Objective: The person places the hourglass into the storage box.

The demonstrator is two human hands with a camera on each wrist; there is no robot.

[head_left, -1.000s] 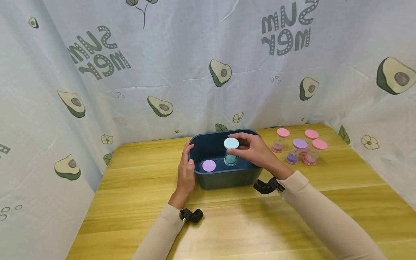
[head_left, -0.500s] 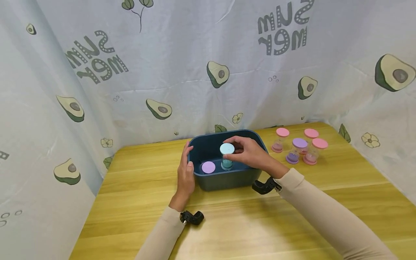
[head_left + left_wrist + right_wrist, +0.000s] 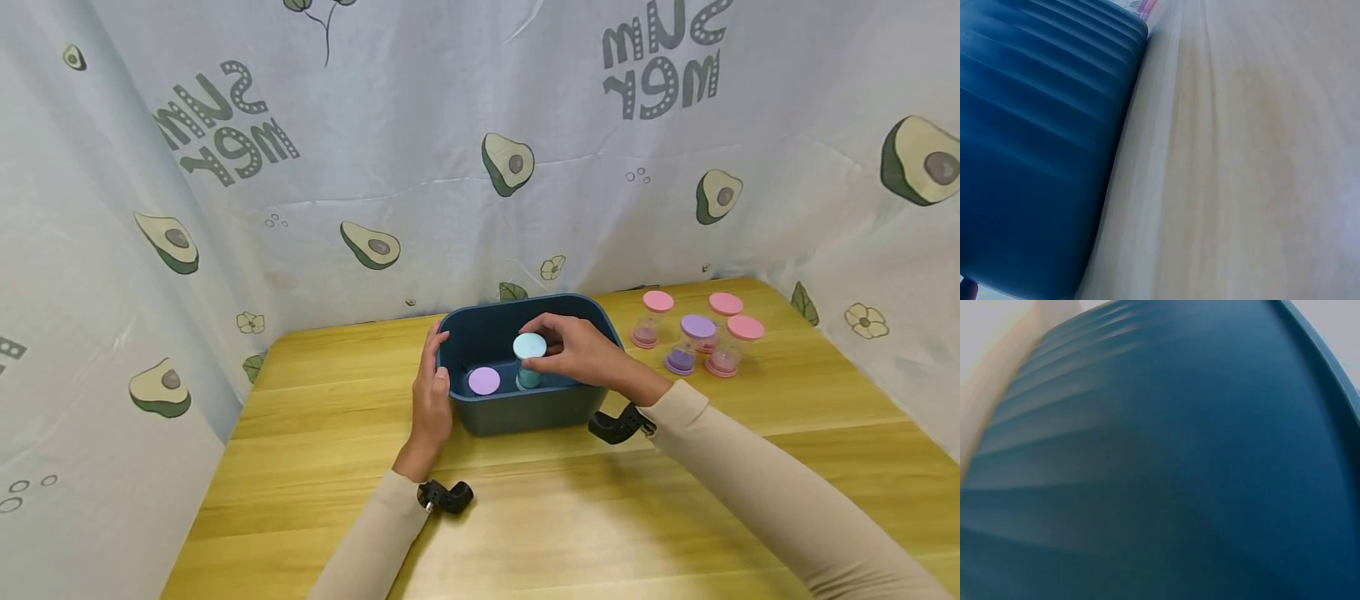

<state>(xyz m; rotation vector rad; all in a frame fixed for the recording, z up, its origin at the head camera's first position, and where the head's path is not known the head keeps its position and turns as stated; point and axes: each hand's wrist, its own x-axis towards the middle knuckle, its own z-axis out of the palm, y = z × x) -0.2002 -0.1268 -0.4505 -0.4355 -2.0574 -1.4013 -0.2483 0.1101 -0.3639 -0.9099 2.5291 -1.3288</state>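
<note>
A dark blue bin [image 3: 525,417] stands on the table, its ribbed wall [image 3: 1041,137] large in the left wrist view. My left hand [image 3: 431,404] rests upright along the bin's left end, fingers straight. My right hand [image 3: 581,354] reaches over the right part of the bin. It pinches a sand timer with a light blue cap [image 3: 529,346] and teal sand, held upright inside the bin. To its left in the bin shows the lilac cap [image 3: 483,381] of another sand timer. In the right wrist view the bin's wall [image 3: 1166,450] hides the fingers.
Right of the bin stand several sand timers: a pink one [image 3: 657,302] nearest the bin, a purple one [image 3: 697,326], and more pink ones, including one in front [image 3: 745,327]. A printed curtain [image 3: 420,167] hangs behind the wooden table [image 3: 337,392].
My right hand has lowered the teal sand timer deeper into the bin, shifting it slightly left toward the lilac-capped one. My left hand stays at the bin's left end.
</note>
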